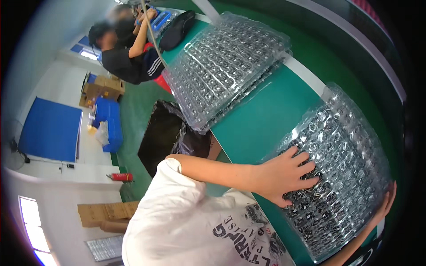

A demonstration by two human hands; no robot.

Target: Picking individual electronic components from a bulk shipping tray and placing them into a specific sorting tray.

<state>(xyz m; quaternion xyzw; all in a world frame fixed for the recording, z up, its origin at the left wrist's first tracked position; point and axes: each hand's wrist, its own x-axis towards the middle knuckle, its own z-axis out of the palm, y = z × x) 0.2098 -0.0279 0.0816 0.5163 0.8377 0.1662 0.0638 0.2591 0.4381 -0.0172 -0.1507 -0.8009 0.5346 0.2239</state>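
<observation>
A person in a white printed T-shirt (186,221) leans over a long green worktable (262,119), seen from above through a wide, curved lens. Both bare hands rest on a clear, thin moulded-plastic blister tray (341,146) whose many small pockets hold dark little metal parts. The tray lies at the near right end of the table, apparently on top of more trays of the same kind.

The left hand (284,175) is laid flat on the tray's near left part, fingers spread wide, palm pressing down on the pockets. The right hand (385,205) is at the tray's far right edge; only its fingers show, curled against the rim, and whether they grip the edge or merely touch it cannot be told.

The tray looks light and flexible — thin plastic that would likely bow or twist if lifted by one corner, letting loose parts shift or spill. Its surface appears glossy and probably slippery. Support along two opposite edges, kept level, seems the safest hold.

Further up the table lies a second stack of similar clear pocketed trays (226,66), well apart from the first. Beyond it another person in a dark shirt (128,57) works at the table — their hands are raised near blue items. A black bin bag (166,133) stands beside the table, and blue crates (108,119) and cardboard boxes (104,88) sit on the floor.
</observation>
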